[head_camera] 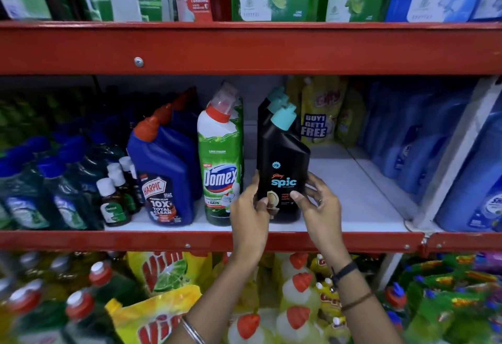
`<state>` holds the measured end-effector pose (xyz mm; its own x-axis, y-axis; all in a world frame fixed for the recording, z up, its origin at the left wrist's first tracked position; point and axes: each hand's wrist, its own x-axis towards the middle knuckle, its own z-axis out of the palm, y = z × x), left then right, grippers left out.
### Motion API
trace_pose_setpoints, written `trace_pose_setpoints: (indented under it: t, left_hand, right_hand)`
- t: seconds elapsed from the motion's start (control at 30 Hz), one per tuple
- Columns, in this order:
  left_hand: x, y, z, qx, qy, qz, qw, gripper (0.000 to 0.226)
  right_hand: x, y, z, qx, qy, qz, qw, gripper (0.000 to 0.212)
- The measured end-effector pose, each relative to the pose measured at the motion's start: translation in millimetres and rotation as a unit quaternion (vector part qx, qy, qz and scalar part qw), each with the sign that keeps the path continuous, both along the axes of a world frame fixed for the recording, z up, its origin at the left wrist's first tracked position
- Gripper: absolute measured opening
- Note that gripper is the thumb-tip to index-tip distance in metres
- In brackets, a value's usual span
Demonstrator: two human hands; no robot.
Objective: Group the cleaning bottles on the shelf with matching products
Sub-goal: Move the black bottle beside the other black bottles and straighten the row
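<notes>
Hands first: my left hand (248, 207) and right hand (316, 202) grip the black Spic bottle (281, 169), hiding its lower label; matching bottles (274, 99) behind show only teal caps.

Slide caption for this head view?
Both hands, left and right, grip black teal-capped Spic bottle beside green Domex bottle.

red metal shelving (244, 50); white shelf board (353, 207); dim light
</notes>
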<state>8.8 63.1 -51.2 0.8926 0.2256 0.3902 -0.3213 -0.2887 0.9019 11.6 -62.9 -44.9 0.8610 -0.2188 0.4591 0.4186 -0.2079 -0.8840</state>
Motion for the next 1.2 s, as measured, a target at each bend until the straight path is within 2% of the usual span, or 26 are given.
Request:
trace_pose_setpoints:
  t: [0.2, 0.3, 0.47, 0.87, 0.97, 1.07, 1.13, 1.2]
  left_hand:
    - [-4, -2, -6, -0.005, -0.046, -0.006, 0.999, 0.06]
    - [-12, -3, -5, 0.023, -0.079, -0.009, 0.997, 0.055]
    - [-9, -1, -4, 0.077, -0.044, -0.057, 0.994, 0.061]
    - [-18, 4, 3, 0.06, -0.023, -0.065, 0.996, 0.062]
    - [-27, 4, 5, 0.045, -0.05, -0.042, 0.997, 0.057]
    - [-43, 13, 5, -0.026, -0.106, 0.013, 0.994, 0.045]
    - [-49, 27, 5, -0.063, -0.146, 0.053, 0.986, 0.038]
    - [-47, 43, 2, -0.078, -0.158, 0.073, 0.982, 0.039]
  right_hand:
    - [-1, -3, -4, -0.012, -0.004, 0.022, 1.0, 0.043]
    - [-7, -4, -11, 0.022, 0.001, 0.029, 0.999, 0.05]
    - [-11, -1, -11, 0.064, 0.024, 0.043, 0.997, 0.04]
    - [-17, 0, -5, 0.074, 0.025, 0.062, 0.995, 0.031]
    - [-22, 3, -5, 0.06, 0.028, 0.049, 0.997, 0.04]
    - [-35, 16, -10, 0.018, 0.011, -0.029, 0.999, 0.067]
    - [-46, 30, -14, 0.004, -0.048, -0.069, 0.997, 0.076]
    - [-54, 47, -18, -0.006, -0.106, -0.059, 0.993, 0.074]
